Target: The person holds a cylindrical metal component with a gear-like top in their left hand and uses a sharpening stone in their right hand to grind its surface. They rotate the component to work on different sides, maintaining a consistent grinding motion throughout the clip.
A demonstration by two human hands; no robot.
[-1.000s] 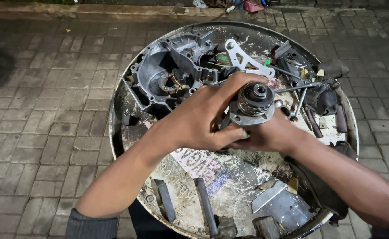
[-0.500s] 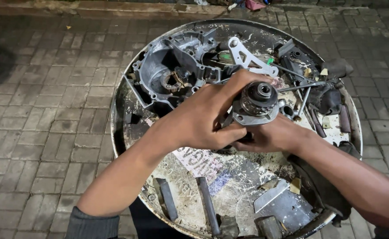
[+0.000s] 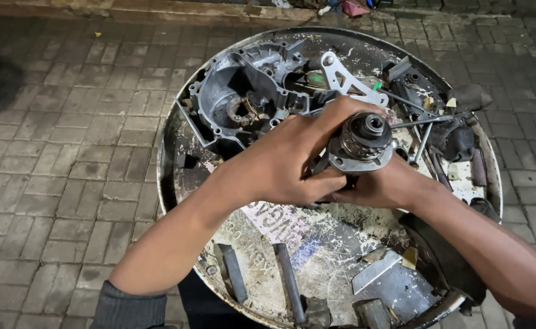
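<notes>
**Ravi:** Hands first. What are they doing?

**Mina:** Both are clamped on the round metal gear part [image 3: 364, 143], just right of the frame's centre. The left hand [image 3: 286, 163] wraps it from the side with its fingers over the top, and the right hand [image 3: 381, 186] cups it from below. It is held above the big round metal tray [image 3: 176, 183], not resting on it.

**Ravi:** So what could go wrong?

**Mina:** I'd say a slip. The tray looks greasy and the part looks heavy for its size. If the fingers are oily and the grip loosens, it falls straight onto the clutter beneath.

**Ravi:** What's under it?

**Mina:** Thin steel rods [image 3: 423, 122] lie just beside it toward the right. The grey engine casing [image 3: 237, 100] sits in the upper middle, near the left hand's knuckles, with a white bracket [image 3: 344, 79] above it. A drop could chip the casing's edge or send the rods rolling off the tray.

**Ravi:** Any risk to the fingers?

**Mina:** Possibly. The left thumb sits under the part's flat flange, so a sudden twist could pinch it. I cannot tell whether the flange edge is sharp.

**Ravi:** And lower down?

**Mina:** Flat metal bars [image 3: 289, 283] lie at the bottom of the tray, well apart from the hands.
</notes>
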